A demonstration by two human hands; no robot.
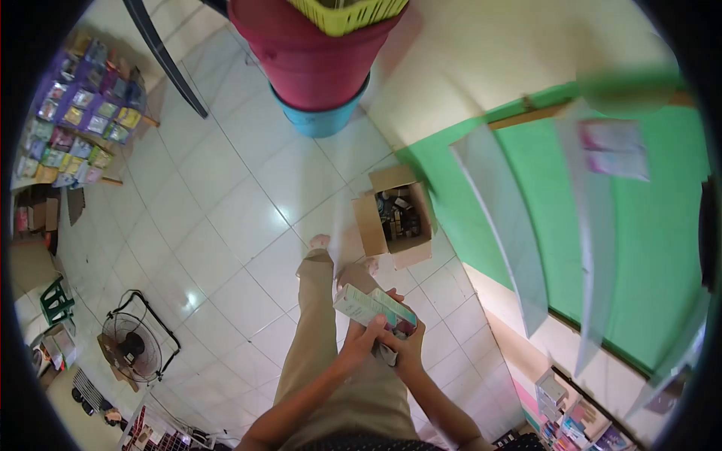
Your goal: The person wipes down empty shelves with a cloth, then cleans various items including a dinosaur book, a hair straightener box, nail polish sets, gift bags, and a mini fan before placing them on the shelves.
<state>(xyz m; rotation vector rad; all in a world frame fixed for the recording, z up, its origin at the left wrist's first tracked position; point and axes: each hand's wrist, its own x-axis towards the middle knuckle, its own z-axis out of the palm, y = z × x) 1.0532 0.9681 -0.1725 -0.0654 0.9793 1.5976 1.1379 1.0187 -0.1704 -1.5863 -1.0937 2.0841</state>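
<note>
Both hands are together in front of the legs, low in the middle of the head view. My left hand (364, 340) is closed on a pale box (359, 304) with green parts, its thumb on the near face. My right hand (411, 344) wraps round the right side of a second small box (401, 316) with a teal and dark face, which touches the pale one. Below the thumbs a greyish packet end (386, 354) shows between the palms. How many items are held is not clear.
An open cardboard box (413, 246) with small dark packages stands on the tiled floor by the green wall. Beyond are stacked red and blue tubs (320, 122). Wall shelves (505, 233) are at right, a floor fan (131, 344) and a rack of packets (83, 113) at left.
</note>
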